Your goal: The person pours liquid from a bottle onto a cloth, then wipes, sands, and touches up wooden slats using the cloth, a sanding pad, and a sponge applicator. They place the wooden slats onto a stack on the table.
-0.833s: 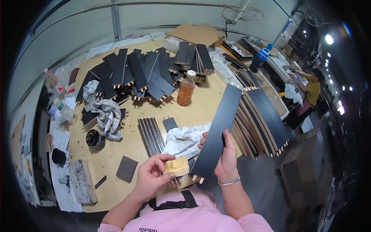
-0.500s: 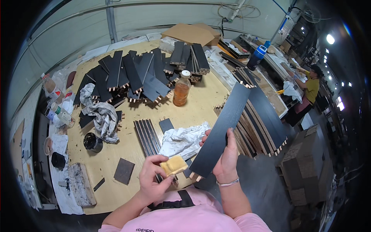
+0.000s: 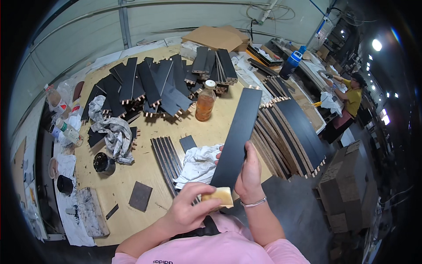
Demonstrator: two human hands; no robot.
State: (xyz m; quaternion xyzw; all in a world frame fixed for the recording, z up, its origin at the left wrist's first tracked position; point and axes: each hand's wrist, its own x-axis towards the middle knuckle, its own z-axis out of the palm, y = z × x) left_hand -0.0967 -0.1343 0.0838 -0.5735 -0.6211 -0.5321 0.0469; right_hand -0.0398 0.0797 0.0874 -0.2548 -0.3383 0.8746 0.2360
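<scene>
My right hand (image 3: pixel 249 174) grips a long black wooden board (image 3: pixel 238 132) by its edges, holding it aslant with its far end up. Between the fingers and thumb of my left hand (image 3: pixel 190 207) is a yellow sponge (image 3: pixel 223 196). It overlaps the board's near end; whether it presses on the surface I cannot tell. A crumpled white cloth (image 3: pixel 198 163) lies just left of the board, beside a row of narrow dark slats (image 3: pixel 166 154). To the right of my right hand leans a stack of black boards (image 3: pixel 299 132) with pale dowels at their ends.
A heap of black dowelled boards (image 3: pixel 149 83) covers the table's far side. Near it stand a bottle of amber liquid (image 3: pixel 205 103) and an open black-stained jar (image 3: pixel 104 163). A grey-stained cloth (image 3: pixel 116 136) lies left. A co-worker (image 3: pixel 351 99) and a cardboard box (image 3: pixel 347 185) are at right.
The sponge in my left hand has moved right, to the board's near end. My right hand has shifted left, and the board now stands steeper.
</scene>
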